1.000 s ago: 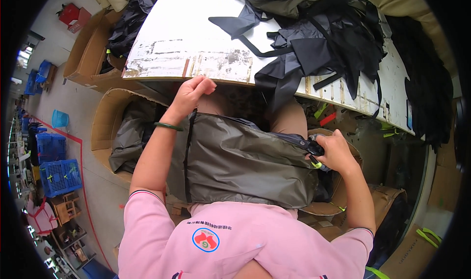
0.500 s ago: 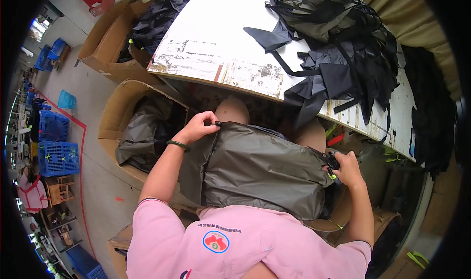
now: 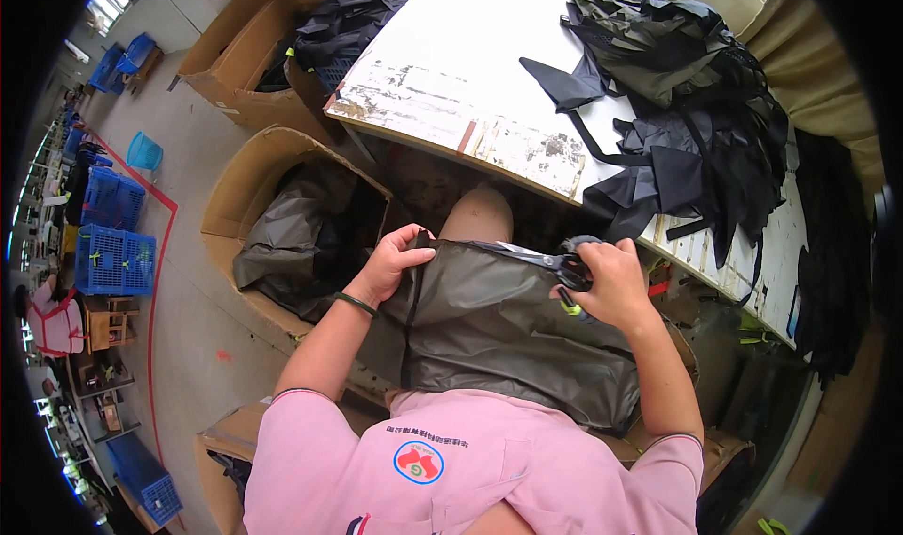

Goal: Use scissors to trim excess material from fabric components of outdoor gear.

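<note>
Across my lap lies a dark olive fabric piece with a black strip running down its left part. My left hand pinches the fabric's upper edge beside that strip. In my right hand is a pair of scissors with black handles. The blades point left along the upper edge of the fabric, toward my left hand. Whether they touch the cloth I cannot tell. Something yellow-green shows below the right hand's fingers.
A worn white table stands ahead, with a heap of black and olive fabric pieces on its right. Cardboard boxes with dark fabric stand left, the nearer one close to my left arm. Blue crates stand farther left on the floor.
My right hand has moved left and up from the fabric's right side, bringing the scissors to its upper edge. My left hand still pinches the edge. The whole view has shifted slightly.
</note>
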{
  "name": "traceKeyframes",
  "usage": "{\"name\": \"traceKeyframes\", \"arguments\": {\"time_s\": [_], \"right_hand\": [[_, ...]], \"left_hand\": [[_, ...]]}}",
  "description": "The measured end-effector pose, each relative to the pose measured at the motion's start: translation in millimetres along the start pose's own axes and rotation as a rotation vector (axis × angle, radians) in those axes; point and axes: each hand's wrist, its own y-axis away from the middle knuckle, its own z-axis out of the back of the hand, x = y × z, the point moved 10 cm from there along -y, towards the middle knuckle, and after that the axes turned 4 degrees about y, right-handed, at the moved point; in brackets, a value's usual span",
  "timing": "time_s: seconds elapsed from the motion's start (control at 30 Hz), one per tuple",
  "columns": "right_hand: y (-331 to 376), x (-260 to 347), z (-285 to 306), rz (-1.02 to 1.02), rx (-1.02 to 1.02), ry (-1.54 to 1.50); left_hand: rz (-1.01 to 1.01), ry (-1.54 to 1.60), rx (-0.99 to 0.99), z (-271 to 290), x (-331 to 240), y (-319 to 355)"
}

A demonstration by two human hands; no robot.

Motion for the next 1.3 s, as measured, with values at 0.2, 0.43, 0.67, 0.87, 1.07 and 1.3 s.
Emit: {"name": "traceKeyframes", "arguments": {"time_s": [0.2, 0.43, 0.67, 0.87, 1.07, 1.3], "right_hand": [[-49, 53, -22, 0.162, 0.048, 0.033], [-65, 77, -31, 0.209, 0.152, 0.049], [-69, 83, -35, 0.190, 0.201, 0.042], [-67, 83, -39, 0.175, 0.231, 0.028], [-62, 80, -46, 0.177, 0.198, -0.025], [-56, 78, -53, 0.139, 0.241, -0.032]], "left_hand": [[-0.066, 0.013, -0.021, -11, -16, 22], [-0.108, -0.054, -0.054, -12, -25, 33], [-0.131, -0.054, -0.048, -15, -28, 35], [-0.139, -0.044, -0.048, -14, -29, 37], [-0.124, -0.015, -0.050, -13, -25, 37], [-0.157, -0.018, -0.066, -11, -23, 41]]}}
